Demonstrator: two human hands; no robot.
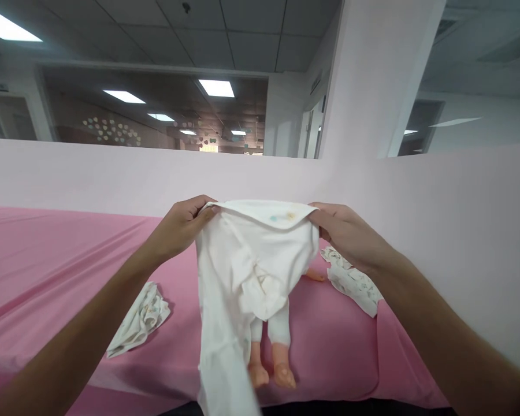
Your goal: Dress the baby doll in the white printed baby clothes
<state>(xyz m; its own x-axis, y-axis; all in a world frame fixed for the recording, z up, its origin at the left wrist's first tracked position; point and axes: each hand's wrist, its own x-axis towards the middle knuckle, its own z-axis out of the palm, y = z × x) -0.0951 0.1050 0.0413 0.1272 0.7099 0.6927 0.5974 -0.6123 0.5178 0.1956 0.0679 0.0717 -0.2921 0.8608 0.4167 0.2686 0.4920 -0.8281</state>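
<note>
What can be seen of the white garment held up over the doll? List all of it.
The white garment looks like soft, thin cotton, creased and limp. Both hands pinch its top edge and stretch it flat: the left hand at one corner, the right hand at the other. A faint coloured print sits near that top hem. Below, the cloth hangs in folds, with one long part trailing down past the frame's lower edge. It hangs in front of the doll, hiding all but its legs, above the pink sheet.

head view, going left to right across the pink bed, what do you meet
crumpled cloth → left hand → white garment held up between both hands, doll's feet below it → right hand → patterned cloth
</note>
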